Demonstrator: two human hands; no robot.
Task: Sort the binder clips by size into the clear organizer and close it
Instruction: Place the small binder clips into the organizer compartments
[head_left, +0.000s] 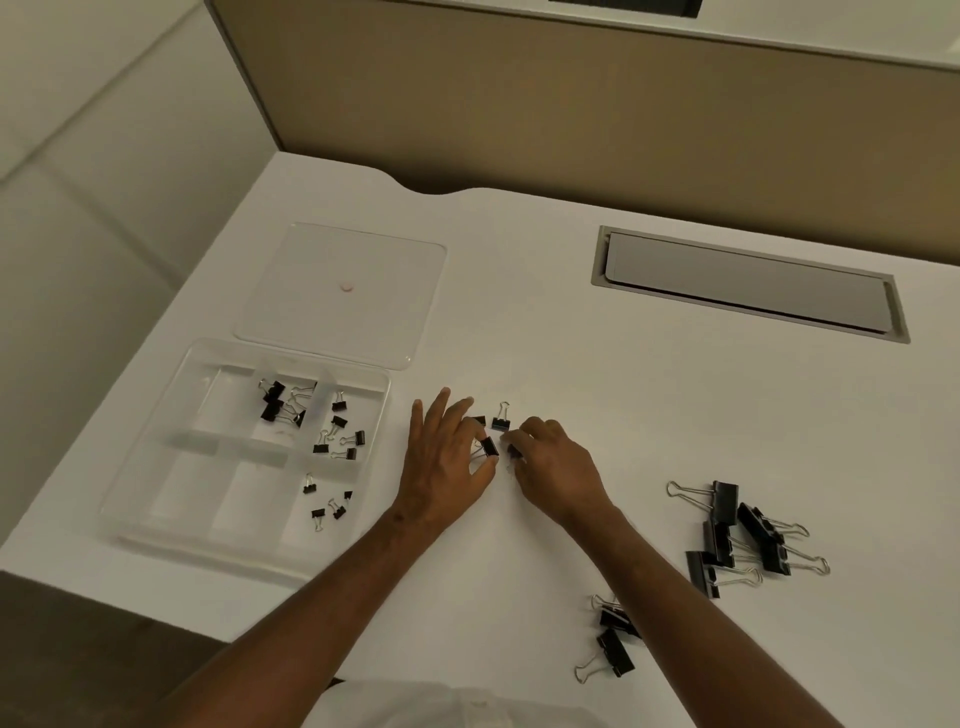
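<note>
We see the clear organizer (244, 462) lying open at the near left corner of the white table (571, 374), its flat clear lid (343, 293) resting on the table just behind it. Inside the organizer, a cluster of medium binder clips (280, 405) sits in the back middle compartment, smaller clips (340, 431) lie in the back right compartment, and the tiniest clips (327, 501) lie in the front right one; the other compartments hold nothing.

Just right of the organizer, the left hand (447, 462) pinches a small black clip (489, 446) between thumb and forefinger, the other fingers spread. The right hand (556, 470) is beside it, fingers curled over another small dark clip (514, 451); it may be gripping it, though we cannot tell for sure because the fingers hide most of it. One more small clip (501, 420) stands on the table just behind both hands.

Well to the right of the organizer lies a heap of large clips (743, 535), and nearer the table's front edge two more large clips (610, 639). Far right and behind the organizer, a grey cable hatch (748, 283) is set into the tabletop.
</note>
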